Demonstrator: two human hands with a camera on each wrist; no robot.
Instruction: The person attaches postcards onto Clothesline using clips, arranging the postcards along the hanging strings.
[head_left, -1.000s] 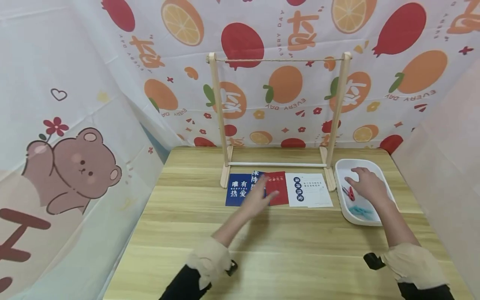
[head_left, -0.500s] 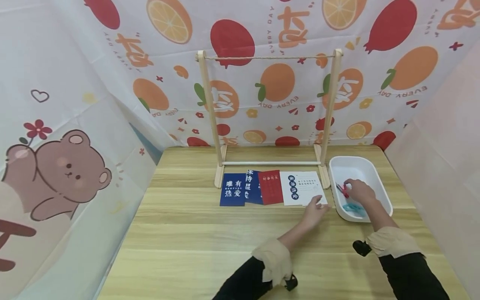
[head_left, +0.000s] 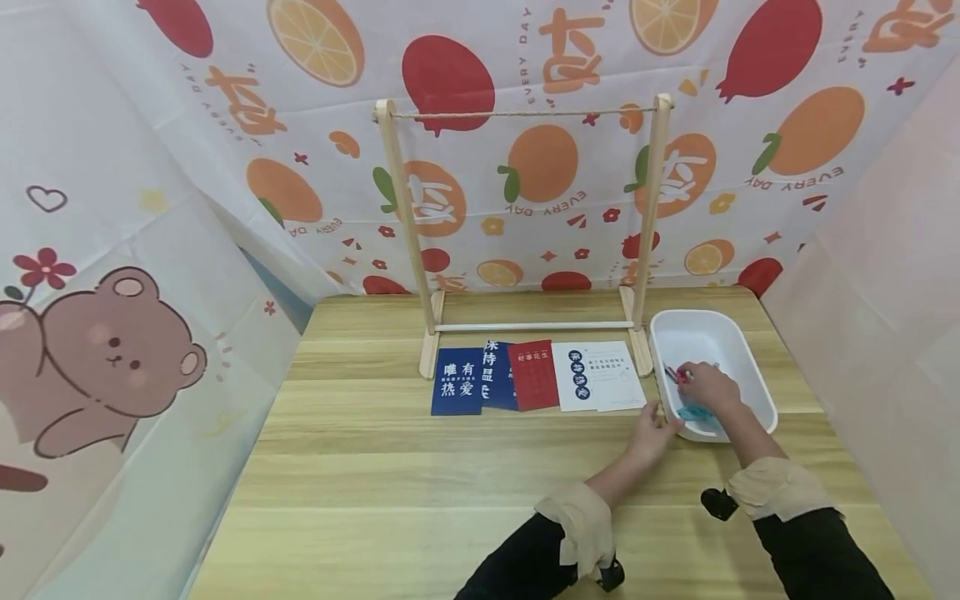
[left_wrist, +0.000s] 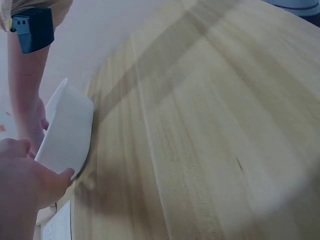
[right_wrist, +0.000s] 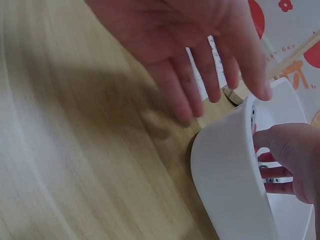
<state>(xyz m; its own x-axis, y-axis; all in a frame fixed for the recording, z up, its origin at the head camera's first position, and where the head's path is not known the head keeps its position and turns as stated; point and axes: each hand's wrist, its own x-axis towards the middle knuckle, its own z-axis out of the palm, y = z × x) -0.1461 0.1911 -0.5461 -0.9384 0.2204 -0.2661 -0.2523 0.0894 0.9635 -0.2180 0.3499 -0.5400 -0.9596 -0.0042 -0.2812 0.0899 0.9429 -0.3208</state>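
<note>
My left hand [head_left: 658, 419] lies open on the wooden table [head_left: 450, 467], its straight fingers against the near left corner of a white tub [head_left: 753, 367]. In the right wrist view the left hand [right_wrist: 220, 92] spreads just above the tub wall [right_wrist: 225, 180]. My right hand [head_left: 688, 379] is inside the tub and pinches a red clothespin [head_left: 675, 374]; blue clothespins [head_left: 693, 413] lie under it. Seen from the right wrist, the right hand [right_wrist: 272, 170] has its fingers curled. The left wrist view shows my left hand [left_wrist: 30, 185] touching the tub [left_wrist: 67, 132].
A wooden rack [head_left: 405, 225] with a string [head_left: 525, 113] across its top stands at the back. In front of it lie two blue cards [head_left: 457, 382], a red card [head_left: 532, 377] and a white card [head_left: 603, 377]. Printed cloth walls close in three sides.
My left hand moved right, from the red card past the white card's corner to the tub. The right hand drew nearer inside the tub and closed on the red clothespin.
</note>
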